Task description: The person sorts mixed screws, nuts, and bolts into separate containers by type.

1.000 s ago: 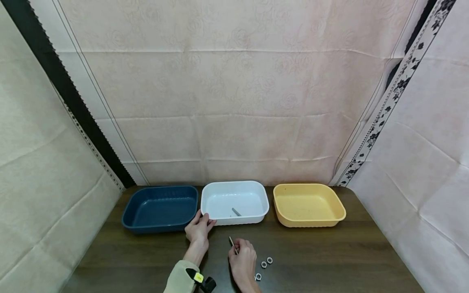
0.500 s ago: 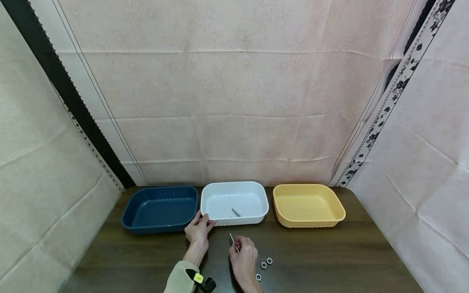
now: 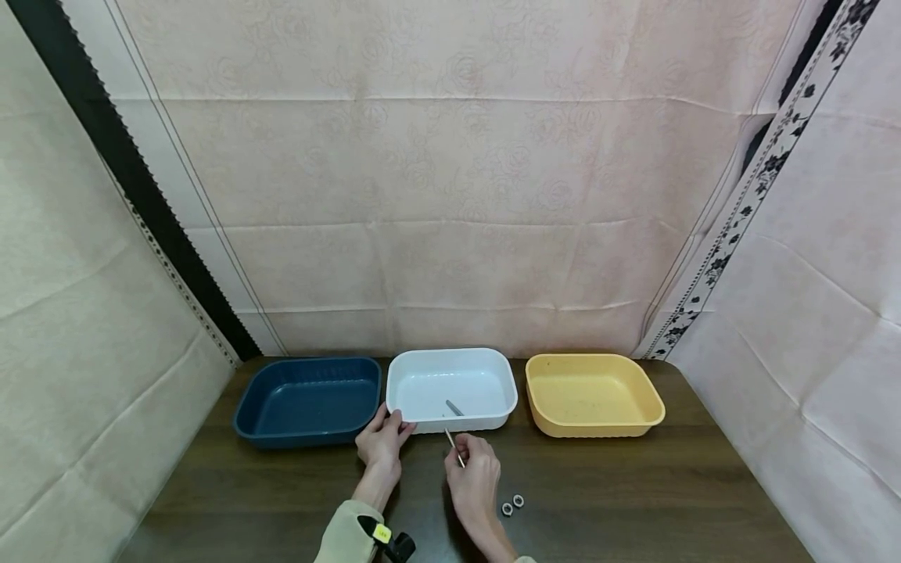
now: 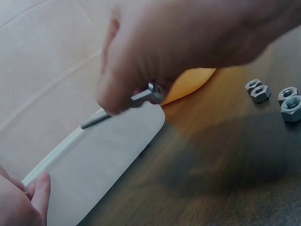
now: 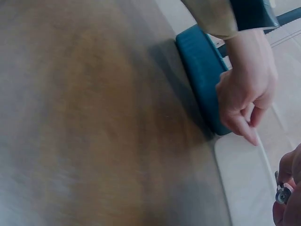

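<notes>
My right hand (image 3: 475, 473) pinches a metal bolt (image 4: 96, 118) between thumb and fingers, just in front of the white tray (image 3: 422, 428). Its threaded end points up and left toward the tray's front rim, and in the right wrist view a round socket head shows. My left hand (image 3: 382, 450) grips the front left corner of the white tray, fingers over the rim. Inside that tray lies another thin grey metal piece, seemingly a bolt (image 3: 454, 408). Hex nuts (image 4: 260, 94) lie on the table to the right of my right hand, several of them visible in the left wrist view.
A dark blue tray (image 3: 306, 439) stands left of the white one, and a yellow tray (image 3: 594, 430) stands to its right. All three rest along the back of the brown wooden table (image 3: 633, 500). Cloth curtains (image 3: 450, 234) hang behind and at both sides.
My right hand has moved forward with the bolt, closer to the white tray. The nearest nut seen before is now hidden in the head view. My left hand has stayed at the tray corner.
</notes>
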A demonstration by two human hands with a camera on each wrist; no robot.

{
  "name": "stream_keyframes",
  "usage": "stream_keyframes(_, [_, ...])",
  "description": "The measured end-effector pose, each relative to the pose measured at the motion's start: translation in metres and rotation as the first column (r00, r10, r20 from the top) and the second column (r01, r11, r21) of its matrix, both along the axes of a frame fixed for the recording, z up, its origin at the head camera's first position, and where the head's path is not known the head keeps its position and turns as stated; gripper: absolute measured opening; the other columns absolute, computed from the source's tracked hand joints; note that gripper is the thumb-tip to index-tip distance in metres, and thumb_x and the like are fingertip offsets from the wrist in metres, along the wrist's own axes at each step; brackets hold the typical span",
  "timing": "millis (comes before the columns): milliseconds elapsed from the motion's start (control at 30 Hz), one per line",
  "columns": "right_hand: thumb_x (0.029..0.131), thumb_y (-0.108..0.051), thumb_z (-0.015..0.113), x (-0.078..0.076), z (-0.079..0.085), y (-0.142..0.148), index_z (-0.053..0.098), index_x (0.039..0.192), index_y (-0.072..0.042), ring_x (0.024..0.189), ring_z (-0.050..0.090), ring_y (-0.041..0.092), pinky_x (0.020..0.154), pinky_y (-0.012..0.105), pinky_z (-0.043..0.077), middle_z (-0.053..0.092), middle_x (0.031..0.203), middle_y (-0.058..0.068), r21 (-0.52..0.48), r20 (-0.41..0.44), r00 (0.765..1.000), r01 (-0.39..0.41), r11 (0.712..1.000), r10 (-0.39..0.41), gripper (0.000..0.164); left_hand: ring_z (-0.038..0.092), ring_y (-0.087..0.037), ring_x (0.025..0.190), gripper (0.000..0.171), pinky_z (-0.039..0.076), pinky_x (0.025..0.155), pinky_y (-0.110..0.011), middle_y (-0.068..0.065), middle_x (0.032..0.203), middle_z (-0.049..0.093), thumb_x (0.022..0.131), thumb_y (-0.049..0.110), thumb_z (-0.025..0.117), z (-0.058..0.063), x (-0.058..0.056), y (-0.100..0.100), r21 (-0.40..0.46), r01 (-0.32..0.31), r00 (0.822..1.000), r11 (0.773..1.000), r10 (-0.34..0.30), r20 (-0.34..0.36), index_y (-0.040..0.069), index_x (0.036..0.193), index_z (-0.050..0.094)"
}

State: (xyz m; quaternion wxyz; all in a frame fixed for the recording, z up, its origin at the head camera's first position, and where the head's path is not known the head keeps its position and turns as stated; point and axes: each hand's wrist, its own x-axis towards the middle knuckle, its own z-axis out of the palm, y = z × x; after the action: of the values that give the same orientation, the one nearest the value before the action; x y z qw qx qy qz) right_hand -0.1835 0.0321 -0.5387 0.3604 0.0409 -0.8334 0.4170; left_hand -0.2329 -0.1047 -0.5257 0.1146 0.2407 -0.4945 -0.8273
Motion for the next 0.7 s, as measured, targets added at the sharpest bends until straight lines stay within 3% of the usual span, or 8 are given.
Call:
stream_keyframes(133, [0.068,0.013,0.074,-0.008,0.008,0.002,0.070,0.080,-0.002,0.064,0.058,0.016,0.056,0.034,0.050,0.062,0.071,0.002,0.015,-0.034,0.999,-0.004,1.000,0.004,0.020,0.070,-0.027,0.090,0.050,0.060,0.075,-0.029,-0.030,0.117,0.052,0.098,0.000,0.062,0.001,0.000,0.000,-0.006,0.005,1.000,1.000,-0.005,0.007,-0.002,0.145,0.047])
stream_keyframes(367, [0.072,0.011,0.075,-0.028,0.025,0.006,0.071,0.083,0.002,0.064,0.061,0.018,0.056,0.035,0.053,0.064,0.072,0.005,0.026,-0.087,0.996,-0.017,1.000,0.019,0.015,0.069,-0.020,0.081,0.049,0.060,0.075,-0.030,-0.022,0.106,0.056,0.096,-0.002,0.063,0.001,-0.001,0.000,0.003,-0.016,1.000,1.000,0.016,0.007,-0.004,0.143,0.050])
stream_keyframes(700, [0.073,0.012,0.075,-0.052,0.035,0.014,0.071,0.085,0.004,0.069,0.062,0.023,0.062,0.040,0.054,0.066,0.075,0.008,0.058,-0.085,0.996,-0.031,0.998,0.035,0.014,0.069,-0.025,0.087,0.049,0.060,0.075,-0.030,-0.020,0.106,0.055,0.096,-0.001,0.064,0.000,-0.001,0.001,-0.009,-0.015,1.000,1.000,0.016,0.021,-0.003,0.143,0.051])
